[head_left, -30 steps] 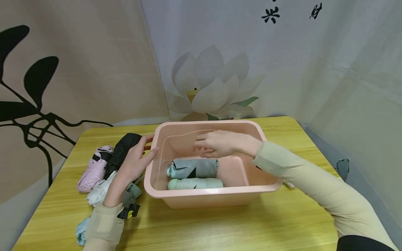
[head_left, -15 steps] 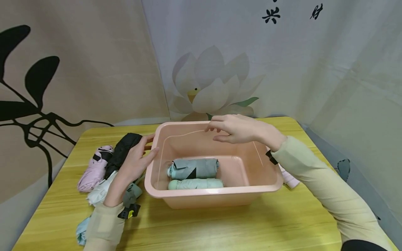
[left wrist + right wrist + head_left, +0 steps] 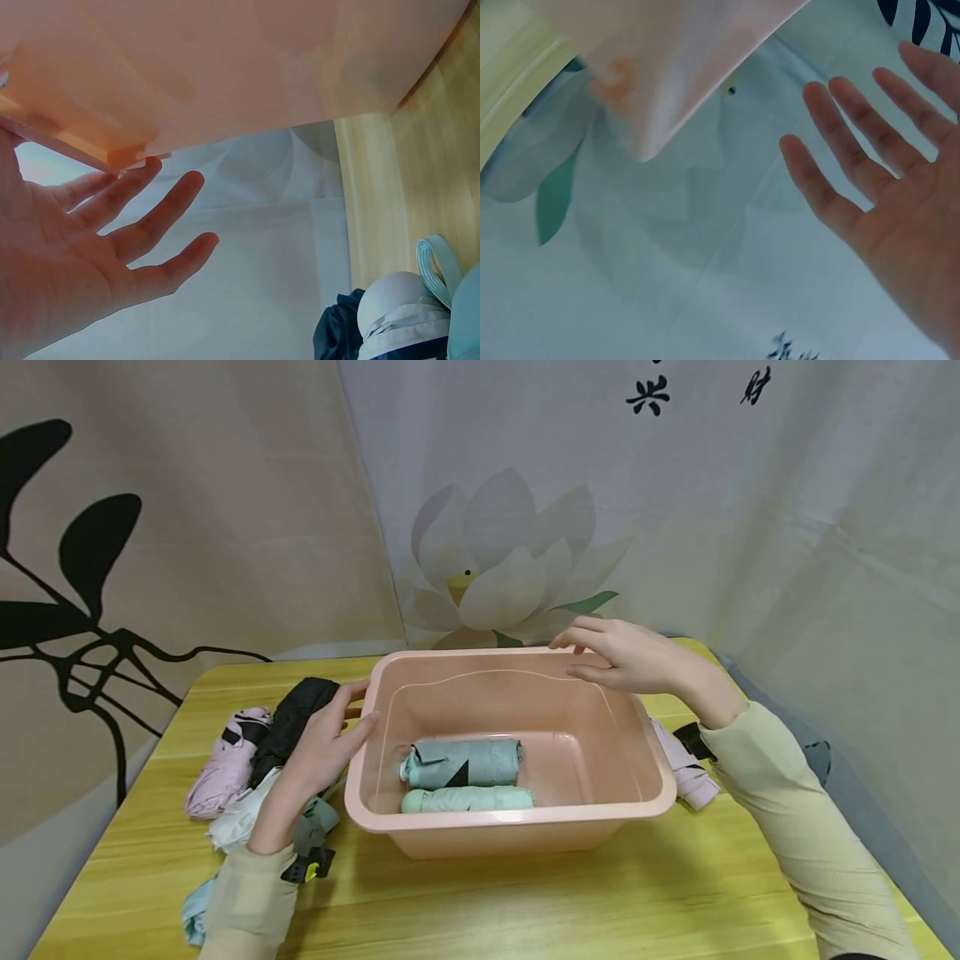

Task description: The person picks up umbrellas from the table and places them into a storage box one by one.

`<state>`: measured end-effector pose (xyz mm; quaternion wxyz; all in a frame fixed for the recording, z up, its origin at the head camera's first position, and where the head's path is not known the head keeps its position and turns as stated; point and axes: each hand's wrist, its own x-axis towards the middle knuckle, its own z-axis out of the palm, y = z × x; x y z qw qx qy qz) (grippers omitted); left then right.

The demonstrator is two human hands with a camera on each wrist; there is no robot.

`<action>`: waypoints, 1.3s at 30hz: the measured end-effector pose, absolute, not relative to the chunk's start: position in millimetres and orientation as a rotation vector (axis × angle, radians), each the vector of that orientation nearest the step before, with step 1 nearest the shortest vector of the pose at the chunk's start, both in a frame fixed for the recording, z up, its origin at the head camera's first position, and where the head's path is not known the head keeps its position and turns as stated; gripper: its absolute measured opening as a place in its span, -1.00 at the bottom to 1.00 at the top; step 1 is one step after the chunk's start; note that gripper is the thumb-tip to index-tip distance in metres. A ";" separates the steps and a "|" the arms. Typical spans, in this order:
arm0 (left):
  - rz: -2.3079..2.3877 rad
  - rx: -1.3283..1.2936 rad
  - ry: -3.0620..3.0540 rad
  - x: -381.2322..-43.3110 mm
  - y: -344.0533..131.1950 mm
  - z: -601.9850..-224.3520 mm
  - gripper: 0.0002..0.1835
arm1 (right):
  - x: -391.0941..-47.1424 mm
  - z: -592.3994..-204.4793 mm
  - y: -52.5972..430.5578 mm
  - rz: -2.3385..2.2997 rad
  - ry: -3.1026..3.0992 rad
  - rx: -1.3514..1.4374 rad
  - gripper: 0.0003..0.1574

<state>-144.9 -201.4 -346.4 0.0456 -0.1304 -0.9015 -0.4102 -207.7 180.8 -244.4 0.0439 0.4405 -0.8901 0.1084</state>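
Observation:
A pink plastic basin [image 3: 495,841] stands mid-table. Inside it, a grey-blue folded umbrella [image 3: 480,762] and a mint green folded umbrella [image 3: 468,799] lie side by side. My left hand [image 3: 322,752] rests at the basin's left rim, thumb over the edge. In the left wrist view its fingers [image 3: 169,206] spread loosely below the rim. Over the far right corner hovers my right hand [image 3: 633,657], fingers spread and holding nothing; the right wrist view shows its palm [image 3: 922,225] apart from the basin.
Left of the basin lie folded umbrellas: lilac [image 3: 221,777], black [image 3: 296,727], white [image 3: 243,817], grey-green [image 3: 315,822] and light blue [image 3: 197,912]. Another lilac umbrella [image 3: 690,772] lies partly hidden beyond the right wall. Behind the wooden table [image 3: 525,902] hangs a printed curtain [image 3: 300,527].
My right hand has risen out of the basin and moved right and away, over the far right corner. More of the right-hand lilac umbrella shows. The left hand stays in place.

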 end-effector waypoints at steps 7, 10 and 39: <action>-1.292 -0.406 -2.748 -144.5 -202.9 -347.7 -0.43 | -205.5 -263.4 217.4 0.355 -2.787 1.106 -0.63; -1.276 -0.405 -2.750 -144.5 -202.9 -346.7 -0.43 | -203.7 -273.8 233.1 0.374 -2.801 0.989 -0.60; -1.324 -0.405 -2.740 -143.0 -202.4 -346.0 -0.44 | -194.3 -405.8 304.7 0.571 -3.189 0.623 -0.15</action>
